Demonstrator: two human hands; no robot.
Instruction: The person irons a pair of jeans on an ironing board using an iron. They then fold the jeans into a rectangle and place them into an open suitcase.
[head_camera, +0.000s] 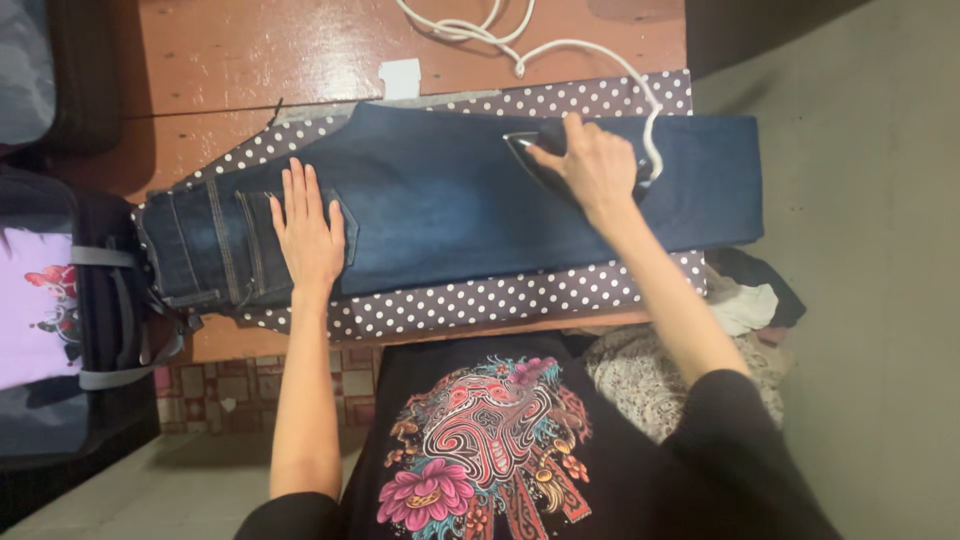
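Left hand flat, fingers together, pressing blue jeans on polka-dot cloth; right hand fingers wrapped around iron handle, far right.

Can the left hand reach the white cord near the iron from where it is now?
Probably not without moving. The left hand lies flat on the waist end of the jeans, while the white cord runs at the other end, beyond the right hand gripping the iron, which stands between.

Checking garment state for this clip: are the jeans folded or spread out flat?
Folded lengthwise and laid flat: the jeans show one leg's width on the polka-dot cloth, left hand pressing the back pocket, right hand on the iron.
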